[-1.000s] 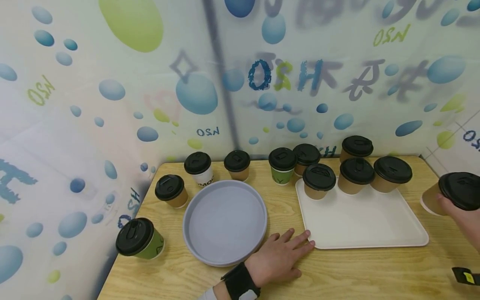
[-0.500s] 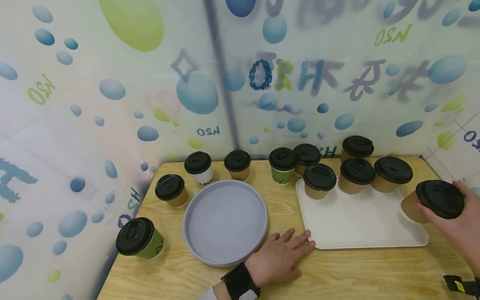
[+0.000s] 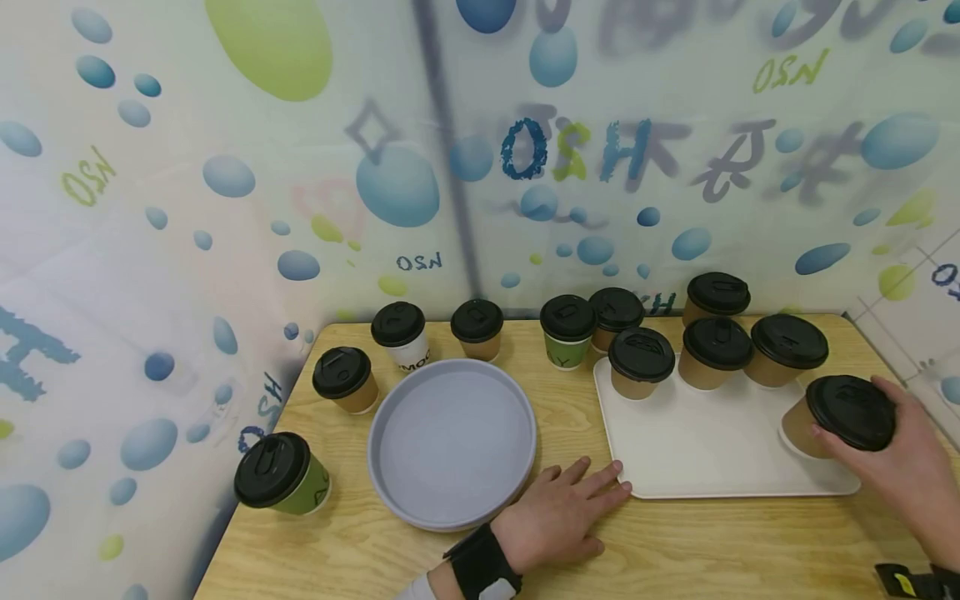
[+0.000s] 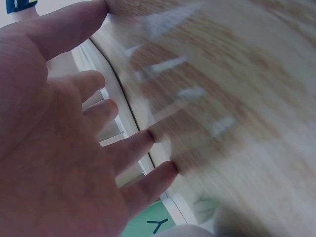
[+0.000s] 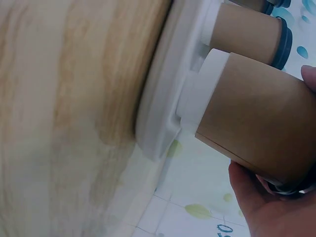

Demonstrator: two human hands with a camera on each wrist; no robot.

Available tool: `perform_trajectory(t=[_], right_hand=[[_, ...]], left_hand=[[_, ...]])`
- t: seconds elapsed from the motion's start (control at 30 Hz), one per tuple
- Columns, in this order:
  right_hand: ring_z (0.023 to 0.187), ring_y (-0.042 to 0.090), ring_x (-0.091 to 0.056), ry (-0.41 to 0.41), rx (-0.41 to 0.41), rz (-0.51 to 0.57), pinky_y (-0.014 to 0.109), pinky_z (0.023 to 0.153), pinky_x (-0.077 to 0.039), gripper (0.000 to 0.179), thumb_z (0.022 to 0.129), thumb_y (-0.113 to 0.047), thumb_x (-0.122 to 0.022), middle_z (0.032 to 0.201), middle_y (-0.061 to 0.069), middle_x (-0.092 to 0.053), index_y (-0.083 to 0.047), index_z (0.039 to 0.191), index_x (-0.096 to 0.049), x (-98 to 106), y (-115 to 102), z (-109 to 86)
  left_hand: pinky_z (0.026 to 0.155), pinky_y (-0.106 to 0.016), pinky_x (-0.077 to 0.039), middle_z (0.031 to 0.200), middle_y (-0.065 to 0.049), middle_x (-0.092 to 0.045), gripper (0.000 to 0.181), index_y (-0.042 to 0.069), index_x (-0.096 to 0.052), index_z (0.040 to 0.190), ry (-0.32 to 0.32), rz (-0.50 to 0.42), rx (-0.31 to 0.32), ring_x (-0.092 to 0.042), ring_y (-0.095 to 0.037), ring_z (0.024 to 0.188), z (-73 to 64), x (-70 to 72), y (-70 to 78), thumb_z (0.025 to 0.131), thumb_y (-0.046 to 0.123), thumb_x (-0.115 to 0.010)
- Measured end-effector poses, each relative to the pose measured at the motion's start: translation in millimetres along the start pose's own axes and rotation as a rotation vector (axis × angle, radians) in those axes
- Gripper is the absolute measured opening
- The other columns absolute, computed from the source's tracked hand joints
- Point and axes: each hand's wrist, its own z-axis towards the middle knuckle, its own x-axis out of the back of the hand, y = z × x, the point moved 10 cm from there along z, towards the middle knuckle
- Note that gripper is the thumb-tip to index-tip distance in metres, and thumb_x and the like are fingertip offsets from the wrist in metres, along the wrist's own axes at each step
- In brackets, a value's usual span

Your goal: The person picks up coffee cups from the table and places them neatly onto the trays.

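The right hand [image 3: 900, 454] grasps a black-lidded brown paper cup [image 3: 836, 418] over the right end of a white rectangular tray [image 3: 697, 446]; setting its base flat before release should help. The left hand [image 3: 557, 515] lies spread, grasping nothing.

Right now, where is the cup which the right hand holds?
In the head view, the brown cup is on the right, in the right hand, at the right end of the white tray, near the tray's rear-right cup.
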Motion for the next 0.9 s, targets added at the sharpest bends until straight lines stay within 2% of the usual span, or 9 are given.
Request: perform_trajectory(t=[0.27, 0.57, 0.9], right_hand=[[0.136, 0.066, -0.025, -0.040, 0.036, 0.002, 0.074, 0.113, -0.019, 0.102, 0.090, -0.023, -0.077, 0.153, 0.047, -0.019, 0.013, 0.159, -0.010, -9.7, 2.6, 3.6], [0.137, 0.066, -0.026, -0.015, 0.037, 0.024, 0.074, 0.111, -0.021, 0.101, 0.090, -0.023, -0.076, 0.154, 0.047, -0.020, 0.011, 0.159, -0.012, -7.6, 3.7, 4.1], [0.136, 0.067, -0.026, -0.037, 0.068, 0.044, 0.077, 0.109, -0.021, 0.101, 0.090, -0.023, -0.078, 0.152, 0.048, -0.022, 0.012, 0.159, -0.014, -11.5, -0.3, 4.7]], left_hand=[[0.112, -0.043, -0.040, 0.171, 0.015, -0.015, 0.077, 0.040, -0.027, 0.164, -0.016, -0.035, 0.009, -0.029, -0.020, 0.153, 1.9, -6.9, -0.4, 0.098, 0.053, -0.066], [0.113, -0.045, -0.040, 0.171, 0.014, -0.014, 0.078, 0.040, -0.025, 0.164, -0.004, -0.034, 0.004, -0.029, -0.021, 0.154, 3.0, -4.6, -0.4, 0.099, 0.053, -0.065], [0.112, -0.048, -0.040, 0.171, 0.012, -0.016, 0.079, 0.037, -0.027, 0.165, 0.006, -0.053, 0.000, -0.029, -0.024, 0.154, 0.3, -2.0, -0.4, 0.098, 0.050, -0.067]])
